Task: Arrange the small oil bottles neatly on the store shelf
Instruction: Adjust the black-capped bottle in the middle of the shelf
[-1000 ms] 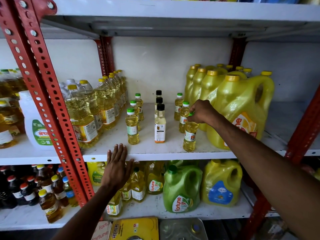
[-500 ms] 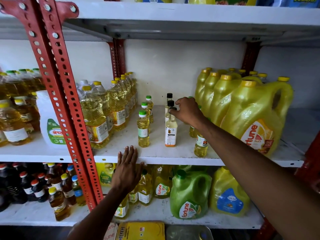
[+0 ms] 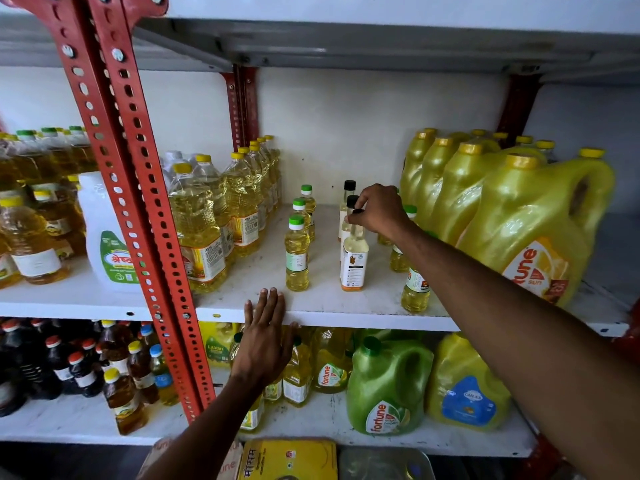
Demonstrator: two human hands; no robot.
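Bottles standing in three short files on the middle shelf, between tall clear oil bottles on the left and big yellow jugs on the right. Front black-capped bottle being pinched at the cap, standing upright on the shelf near the front edge.

Possibly going wrong from here: gripping so high on a narrow bottle, risking a tilt and a topple into the two black-capped ones just behind. Reaching across the right file, forearm passing right over the front green-capped bottle and hiding its cap, so likely knocking it off the front edge if dropping or swinging outward. Sliding rather than lifting, also risking a catch on the shelf surface and a tip forward.

Right hand stretching in from the lower right, arm nearly straight, wrist bent down, fingertips closing together on the black cap, knuckles upward. Left hand lying flat and spread against the shelf's front edge, fingertips curling over the lip, gripping nothing, seemingly bracing.
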